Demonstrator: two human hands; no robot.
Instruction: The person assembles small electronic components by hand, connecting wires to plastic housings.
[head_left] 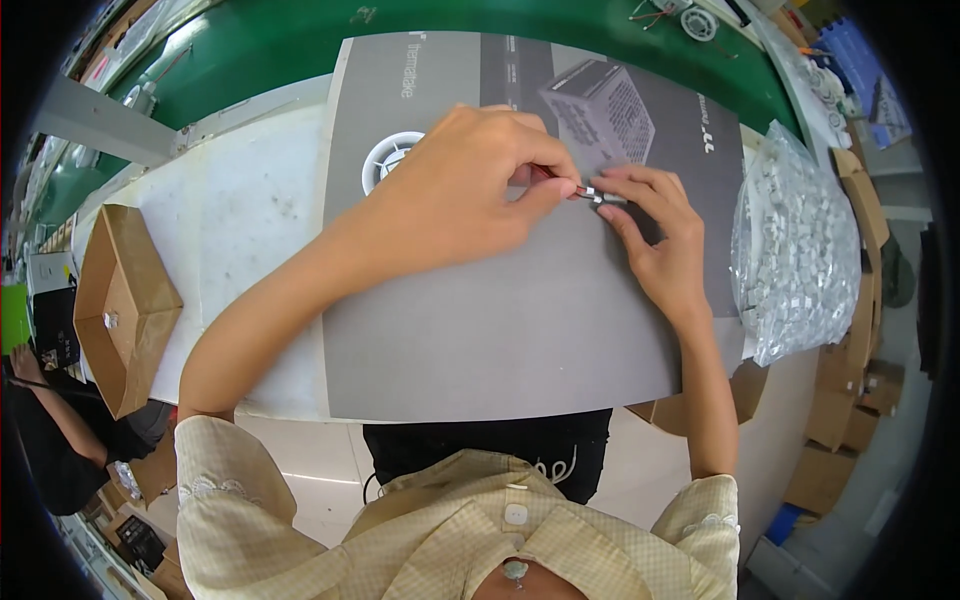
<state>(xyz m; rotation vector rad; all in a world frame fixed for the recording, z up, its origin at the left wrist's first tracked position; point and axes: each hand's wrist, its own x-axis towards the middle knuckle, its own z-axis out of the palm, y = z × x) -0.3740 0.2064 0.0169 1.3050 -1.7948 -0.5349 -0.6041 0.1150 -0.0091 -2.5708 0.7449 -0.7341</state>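
Head view: the left hand (478, 185) has thumb and finger pinched on thin wires (580, 191). The right hand (662, 232) has its thumb and fingertips about a small connector (596, 197) at the wires' end; whether they grip it, I cannot tell. Both are above the grey sheet (500, 330). Beside the left wrist lies a white fan (374, 168), partly hidden. Right of the sheet sits a clear bag (797, 250).

Plastic fan (372, 160); matt sheet (500, 340)
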